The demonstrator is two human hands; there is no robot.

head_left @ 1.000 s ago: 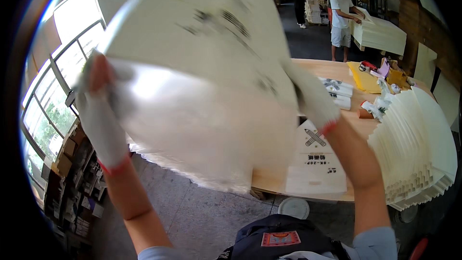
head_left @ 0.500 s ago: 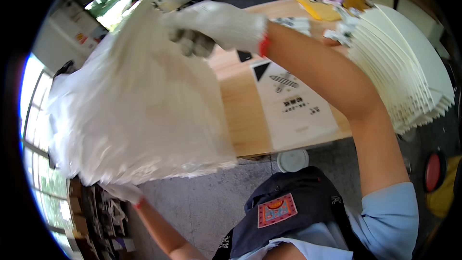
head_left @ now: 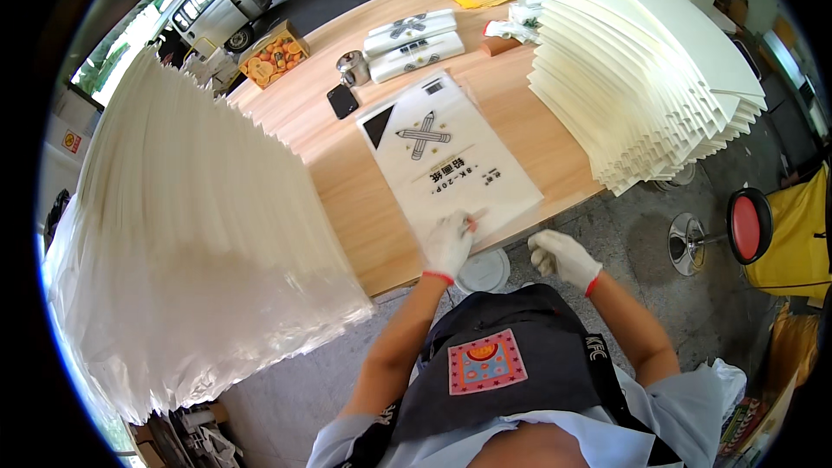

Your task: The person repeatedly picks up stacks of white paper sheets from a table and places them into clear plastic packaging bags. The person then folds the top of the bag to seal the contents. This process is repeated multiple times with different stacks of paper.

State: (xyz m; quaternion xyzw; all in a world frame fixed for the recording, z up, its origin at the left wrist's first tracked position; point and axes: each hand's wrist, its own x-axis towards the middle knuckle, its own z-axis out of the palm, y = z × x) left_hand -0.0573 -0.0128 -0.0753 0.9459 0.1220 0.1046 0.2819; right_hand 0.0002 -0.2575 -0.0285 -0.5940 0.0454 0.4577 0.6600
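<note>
A flat, clear-and-white printed plastic bag, with crossed pencils and a black corner, lies in the middle of the wooden table. My left hand, in a white glove with a red cuff, is at the bag's near edge with its fingers together on the plastic. Something orange shows by its thumb. My right hand, gloved the same way, hovers off the table's front edge, right of the bag. Its fingers are curled in and nothing shows in them. A tall fanned stack of clear plastic bags stands at the left.
A fanned pile of cream paper sheets covers the table's right end. Behind the bag are rolled printed bags, a metal cup, a black phone and an orange-patterned box. A red-seated stool stands at right.
My right hand has left the top of the plastic bag stack and come down to the right. My left hand has moved from the stack's lower edge to the printed bag.
</note>
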